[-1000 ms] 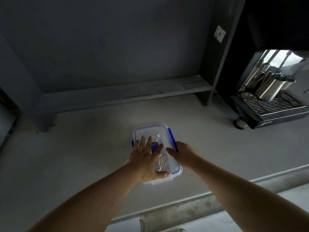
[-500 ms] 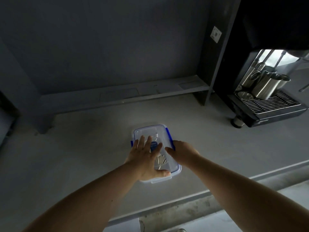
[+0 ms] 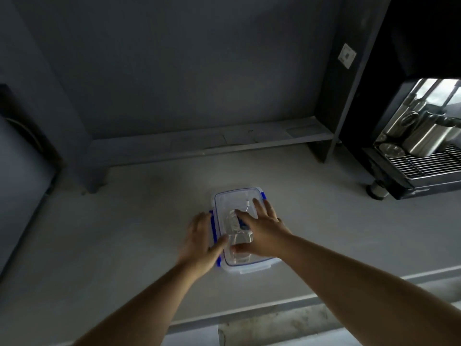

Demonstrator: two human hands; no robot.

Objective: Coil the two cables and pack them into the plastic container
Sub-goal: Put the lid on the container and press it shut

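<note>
A clear plastic container [image 3: 247,267] is seen on a grey bench [image 3: 124,233], its lid [image 3: 229,201] in place, with the two cables [image 3: 233,221] visible through it as pale coils inside. The container's left edge is gripped by the left hand [image 3: 199,240], the thumb laid across the lid and the fingers [image 3: 202,218] curled down over the blue latch [image 3: 212,226]; whether that latch is snapped shut cannot be made out in the dim light. The lid is pressed from above by the right hand [image 3: 264,228], held flat with its fingers spread wide. Behind the container a low shelf [image 3: 212,143] is set along the wall. Well to the container's right, steel jugs [image 3: 429,141] are kept on a coffee machine [image 3: 399,176].
</note>
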